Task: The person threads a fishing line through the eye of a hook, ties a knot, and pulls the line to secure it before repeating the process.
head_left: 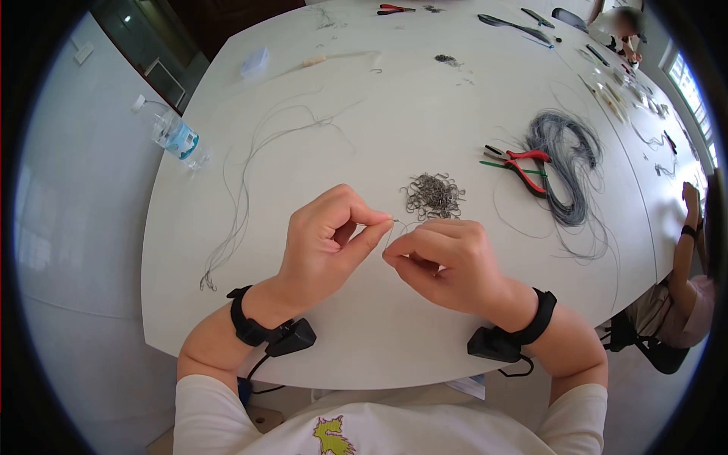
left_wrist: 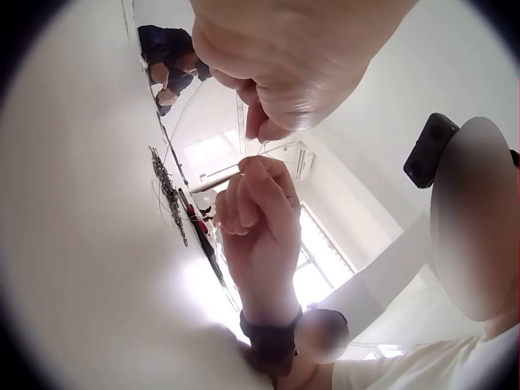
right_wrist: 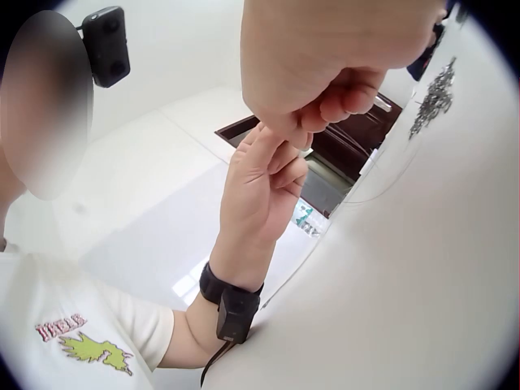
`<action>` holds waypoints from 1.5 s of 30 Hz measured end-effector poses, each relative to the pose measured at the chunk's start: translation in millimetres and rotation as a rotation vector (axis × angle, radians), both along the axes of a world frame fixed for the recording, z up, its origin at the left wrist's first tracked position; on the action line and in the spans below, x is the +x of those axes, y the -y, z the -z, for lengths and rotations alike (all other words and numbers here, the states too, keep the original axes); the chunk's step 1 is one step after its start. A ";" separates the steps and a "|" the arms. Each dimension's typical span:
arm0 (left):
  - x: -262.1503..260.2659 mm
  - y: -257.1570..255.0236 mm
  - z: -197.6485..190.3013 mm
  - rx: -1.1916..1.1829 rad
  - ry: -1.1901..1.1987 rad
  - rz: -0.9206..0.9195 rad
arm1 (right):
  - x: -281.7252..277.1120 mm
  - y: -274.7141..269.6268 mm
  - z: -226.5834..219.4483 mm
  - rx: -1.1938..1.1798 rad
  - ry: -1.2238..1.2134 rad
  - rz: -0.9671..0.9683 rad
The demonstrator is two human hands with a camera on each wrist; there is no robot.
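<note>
In the head view, my left hand (head_left: 322, 239) pinches a small fish hook (head_left: 396, 221) between thumb and forefinger, its metal just showing past the fingertips. Close to its right, my right hand (head_left: 455, 262) pinches a thin fishing line (head_left: 389, 236), which curves across the short gap between both hands. Most of the hook is hidden by the fingers. Just beyond the hands lies a pile of fish hooks (head_left: 434, 196) on the white table (head_left: 341, 349). The left wrist view shows my right hand (left_wrist: 264, 219) with fingertips close below the left.
Red-handled pliers (head_left: 523, 168) lie beside a grey hank of fishing line (head_left: 565, 163) at right. Lines with hooks (head_left: 208, 283) at their ends stretch along the left. A water bottle (head_left: 178, 140) lies near the left edge. Other people (head_left: 686, 303) sit along the right.
</note>
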State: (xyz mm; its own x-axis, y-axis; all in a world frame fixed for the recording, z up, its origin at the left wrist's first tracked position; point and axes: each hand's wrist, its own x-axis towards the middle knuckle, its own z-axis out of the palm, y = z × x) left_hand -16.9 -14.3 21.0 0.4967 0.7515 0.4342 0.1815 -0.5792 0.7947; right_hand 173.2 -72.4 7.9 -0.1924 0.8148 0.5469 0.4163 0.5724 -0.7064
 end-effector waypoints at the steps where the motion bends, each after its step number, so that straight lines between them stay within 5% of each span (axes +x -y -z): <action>1: 0.2 -0.4 0.4 0.056 -0.028 0.017 | 0.0 0.9 -2.9 0.145 0.057 -0.009; 9: 3.6 -0.5 -2.4 0.253 -0.130 0.162 | 15.9 -7.1 -10.1 0.170 0.004 0.123; 21: 1.3 3.4 -4.3 0.232 -0.029 0.147 | 12.1 -9.7 3.0 -0.562 -0.357 -0.059; 27: -2.4 2.9 0.9 -0.196 0.006 0.110 | 8.9 -5.5 -1.1 -0.590 -0.278 -0.146; 29: -0.9 2.6 4.2 -0.450 0.049 0.107 | 9.6 -7.2 1.3 -0.297 -0.028 -0.024; 33: 2.0 1.5 7.2 -0.511 0.036 0.043 | 11.6 -0.4 -18.4 -0.312 0.078 0.100; 35: 2.3 0.4 11.0 -0.428 0.076 0.066 | 12.2 1.1 -28.7 -0.781 -0.382 -0.101; 38: 2.8 1.1 12.8 -0.349 0.065 0.047 | 5.3 -0.2 -16.4 -0.805 -0.667 -0.227; 45: 1.7 2.4 16.0 -0.259 0.068 0.007 | -4.6 2.2 -4.2 -0.616 -0.568 -0.102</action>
State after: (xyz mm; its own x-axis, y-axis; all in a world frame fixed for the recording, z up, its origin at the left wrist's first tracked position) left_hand -15.3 -16.7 5.0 0.4784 0.8386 0.2607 0.1194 -0.3562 0.9267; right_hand 168.6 -74.7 12.1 -0.1108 0.9928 0.0465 -0.1293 0.0320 -0.9911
